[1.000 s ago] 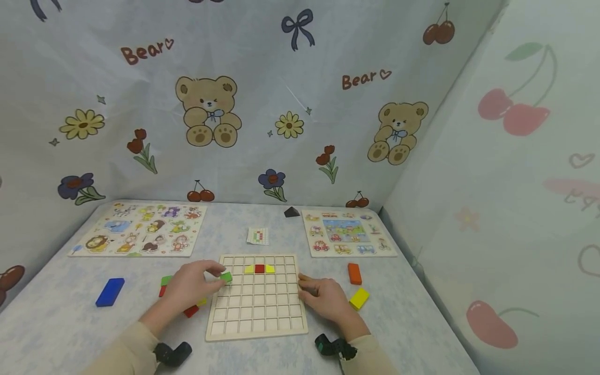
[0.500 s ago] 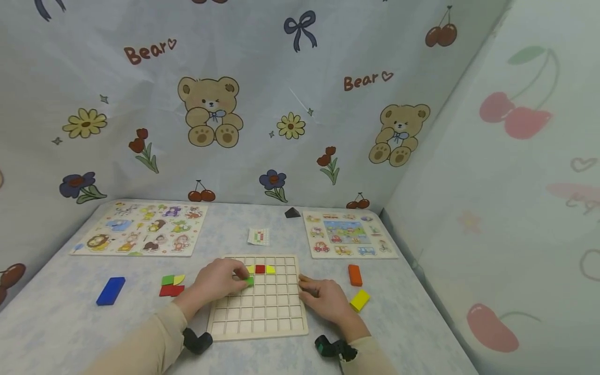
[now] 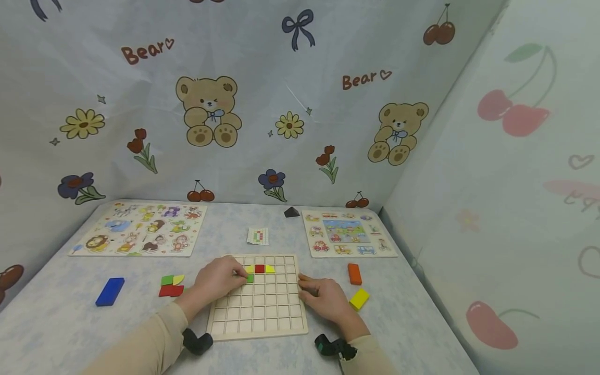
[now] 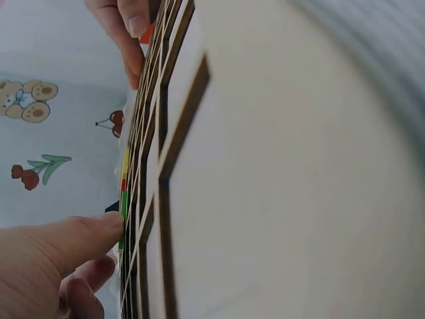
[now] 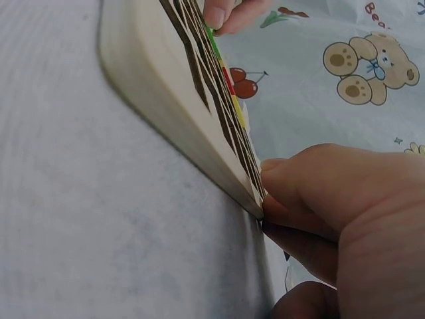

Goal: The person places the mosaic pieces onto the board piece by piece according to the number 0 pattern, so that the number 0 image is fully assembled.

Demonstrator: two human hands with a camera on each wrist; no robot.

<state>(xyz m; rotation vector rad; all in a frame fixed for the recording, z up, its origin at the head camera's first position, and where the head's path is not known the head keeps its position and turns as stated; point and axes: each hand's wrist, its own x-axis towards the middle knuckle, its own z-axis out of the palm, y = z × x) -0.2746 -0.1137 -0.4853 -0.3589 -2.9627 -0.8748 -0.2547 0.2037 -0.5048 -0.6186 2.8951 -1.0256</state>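
A square wooden grid board lies on the table in front of the person. In its far row, a red square tile sits between two yellow tiles with slanted or curved outer sides. The left hand reaches over the board's left part and pinches a green tile, which lies in a cell just below the left yellow tile. The right hand grips the board's right edge, its thumb on the rim in the right wrist view. Lower fingers of the left hand are partly hidden.
Left of the board lie green, yellow and red tiles and a blue block. On the right are an orange block and a yellow block. Behind stand a small pattern card and two picture puzzles.
The left hand has carried the green tile rightward from the board's left edge to a cell under the left yellow tile. The right hand has stayed at the board's edge.
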